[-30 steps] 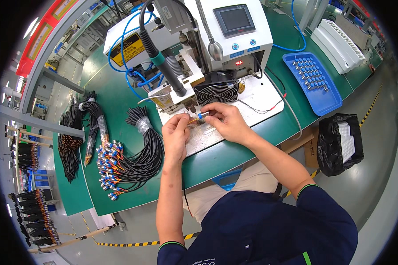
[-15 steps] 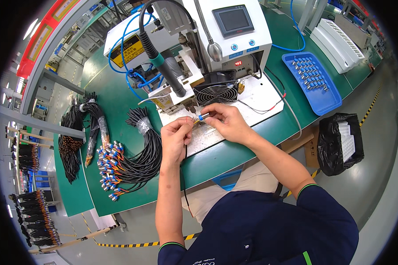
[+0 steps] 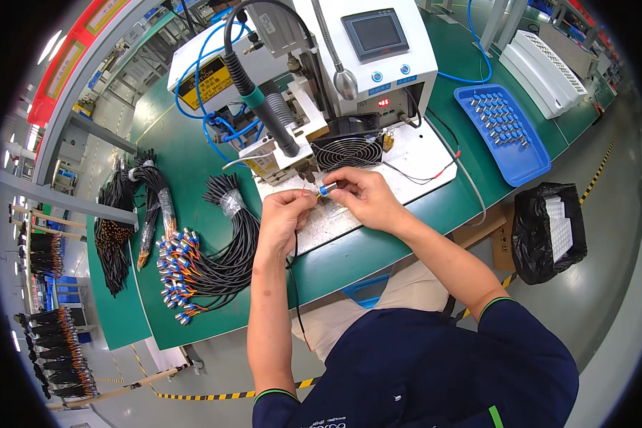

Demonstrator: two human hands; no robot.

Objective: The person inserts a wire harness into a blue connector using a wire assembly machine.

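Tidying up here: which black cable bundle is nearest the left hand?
The rightmost bundle, curving down to blue-and-silver connectors; the other bundles lie farther left.

Left hand (image 3: 284,218) closer to blue-ended connector (image 3: 324,191), more black cable (image 3: 296,294) showing below.

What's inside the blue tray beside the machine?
Small silver-and-blue cylinders lie in rows inside the blue tray, and part of its floor shows too. The floor directly beneath the cylinders is covered.

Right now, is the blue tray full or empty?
Partly full: the tray holds connectors in rows toward the far end; the near end is bare.
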